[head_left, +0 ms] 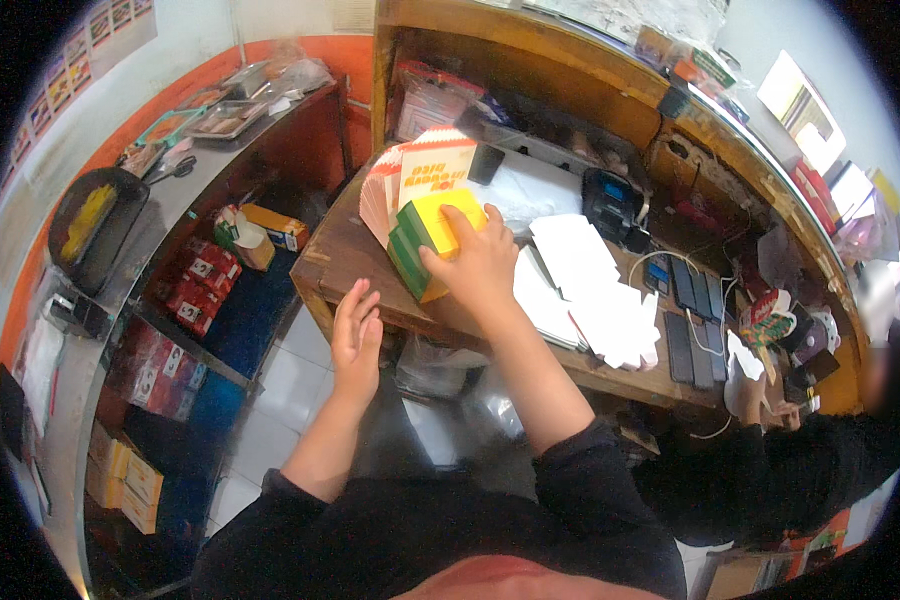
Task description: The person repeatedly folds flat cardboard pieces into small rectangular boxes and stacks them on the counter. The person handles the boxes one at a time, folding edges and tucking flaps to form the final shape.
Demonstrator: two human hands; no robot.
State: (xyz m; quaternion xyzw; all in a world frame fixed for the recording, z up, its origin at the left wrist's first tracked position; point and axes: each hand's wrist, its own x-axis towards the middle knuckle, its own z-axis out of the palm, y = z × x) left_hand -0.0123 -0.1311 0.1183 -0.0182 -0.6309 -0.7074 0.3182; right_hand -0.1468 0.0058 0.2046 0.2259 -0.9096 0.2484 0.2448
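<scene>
Left hand [355, 335] open; right hand [478, 265] grips carton stack [432, 240].

A wooden counter [342, 262] stands under a raised wooden ledge [530, 40]. Left of it a grey shelf [205, 165] curves along an orange and white wall [185, 45]. The floor [295, 375] has pale tiles, and lower shelves [185, 330] hold red boxes [205, 280].

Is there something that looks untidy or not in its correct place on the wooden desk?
Yes. The white flat cartons lie loosely scattered and overlapping, some past the wooden desk's front edge. The right hand grips a yellow-green box stack.
</scene>
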